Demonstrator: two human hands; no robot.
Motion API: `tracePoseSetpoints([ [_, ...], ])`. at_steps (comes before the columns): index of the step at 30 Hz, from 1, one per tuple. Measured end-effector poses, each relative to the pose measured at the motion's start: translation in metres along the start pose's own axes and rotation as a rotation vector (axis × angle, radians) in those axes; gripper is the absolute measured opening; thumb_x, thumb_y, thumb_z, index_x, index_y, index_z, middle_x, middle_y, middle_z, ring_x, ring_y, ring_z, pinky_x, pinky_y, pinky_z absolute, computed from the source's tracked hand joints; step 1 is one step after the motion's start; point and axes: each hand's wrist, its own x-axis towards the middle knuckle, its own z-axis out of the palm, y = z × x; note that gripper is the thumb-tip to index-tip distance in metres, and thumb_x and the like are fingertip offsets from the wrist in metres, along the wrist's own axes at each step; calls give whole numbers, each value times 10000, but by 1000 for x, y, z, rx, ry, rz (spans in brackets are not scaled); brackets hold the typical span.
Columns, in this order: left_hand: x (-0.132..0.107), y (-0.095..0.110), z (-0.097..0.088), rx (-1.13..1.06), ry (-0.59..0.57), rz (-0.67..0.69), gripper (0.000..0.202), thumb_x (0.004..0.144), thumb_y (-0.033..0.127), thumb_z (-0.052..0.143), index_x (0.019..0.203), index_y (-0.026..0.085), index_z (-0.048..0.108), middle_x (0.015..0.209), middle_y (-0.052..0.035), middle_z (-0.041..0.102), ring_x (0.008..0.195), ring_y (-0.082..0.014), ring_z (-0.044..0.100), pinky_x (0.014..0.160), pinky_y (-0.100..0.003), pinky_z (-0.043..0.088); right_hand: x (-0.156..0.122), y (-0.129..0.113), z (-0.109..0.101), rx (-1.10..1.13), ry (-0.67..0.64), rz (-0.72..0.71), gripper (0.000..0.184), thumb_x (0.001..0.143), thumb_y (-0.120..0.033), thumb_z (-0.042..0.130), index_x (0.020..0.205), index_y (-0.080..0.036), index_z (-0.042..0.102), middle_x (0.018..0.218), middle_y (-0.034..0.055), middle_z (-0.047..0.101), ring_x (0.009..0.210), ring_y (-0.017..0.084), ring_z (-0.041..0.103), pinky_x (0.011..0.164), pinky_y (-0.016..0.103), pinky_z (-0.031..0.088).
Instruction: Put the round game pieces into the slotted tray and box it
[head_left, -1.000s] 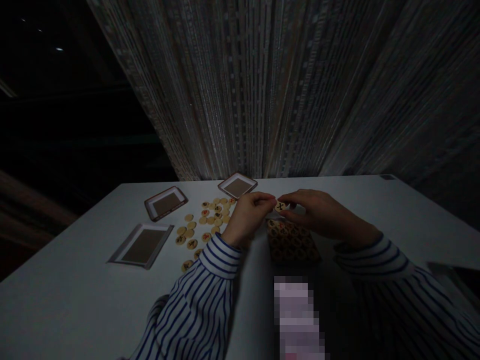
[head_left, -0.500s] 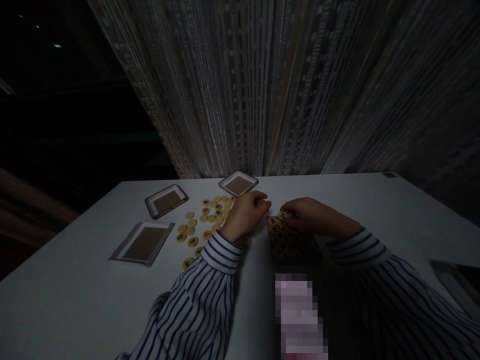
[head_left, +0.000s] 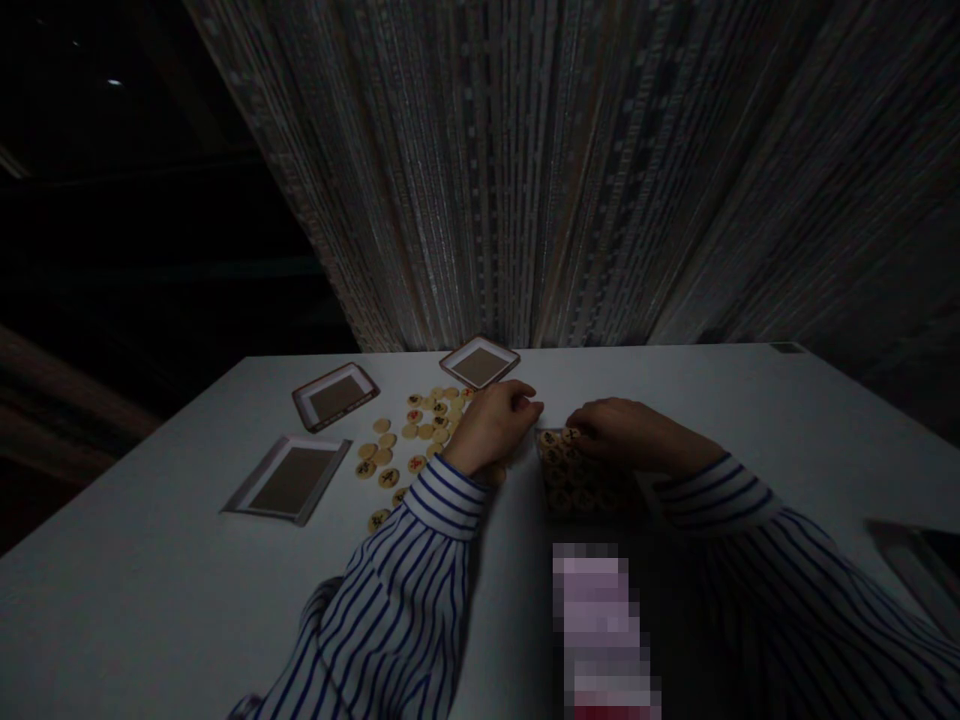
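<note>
At the far edge of an open box [head_left: 549,518], my right hand [head_left: 626,432] has its fingers closed on a round wooden xiangqi piece [head_left: 571,436] marked with a black character. Rows of similar pieces [head_left: 561,476] lie in the box, partly in shadow and under the hand. My left hand [head_left: 491,420] is just left of the box, fingers curled together; whatever they may hold is hidden. Beneath and beyond the left wrist, loose xiangqi pieces [head_left: 426,432] are scattered, some showing red or black characters, others plain side up.
Two framed trays or lids, a left one [head_left: 336,398] and a back one [head_left: 480,362], lie on the white table [head_left: 150,560]. A flat clear-edged packet [head_left: 291,480] is at the left. Behind hangs a string curtain [head_left: 480,180]. A dark-screened object [head_left: 926,560] is at the right edge.
My right hand has lowered the tilted xiangqi piece to the box's far row, where it lies flatter. My left hand stays nearly still. The view has shifted slightly.
</note>
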Motion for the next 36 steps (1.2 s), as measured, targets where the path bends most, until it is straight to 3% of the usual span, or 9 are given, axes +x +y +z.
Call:
tracePoseSetpoints([
  [36, 3, -10, -4, -60, -8, 18, 318, 766, 342, 538, 976, 123, 633, 787, -54, 672, 703, -164, 611, 623, -246, 446, 2, 2, 3, 46, -17, -47, 306, 798, -209, 422, 1000, -203, 651, 956, 80, 682, 880, 223, 615, 708, 300, 422],
])
